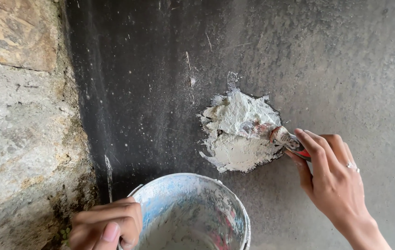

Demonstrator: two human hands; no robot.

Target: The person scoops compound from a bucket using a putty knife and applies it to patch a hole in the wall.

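My right hand (329,171) grips a small putty knife (278,135) with a red handle, its smeared blade pressed into a pile of white plaster paste (238,132) on a dark grey surface (160,69). A ring shows on one finger. My left hand (107,224) curls over the rim of a paste-coated bucket (193,210) at the bottom middle, holding it. The bucket's inside is smeared white with blue and red traces.
Rough stone and brick (17,115) runs down the left side, with a little moss near the lower corner. White specks and streaks mark the dark surface around the paste.
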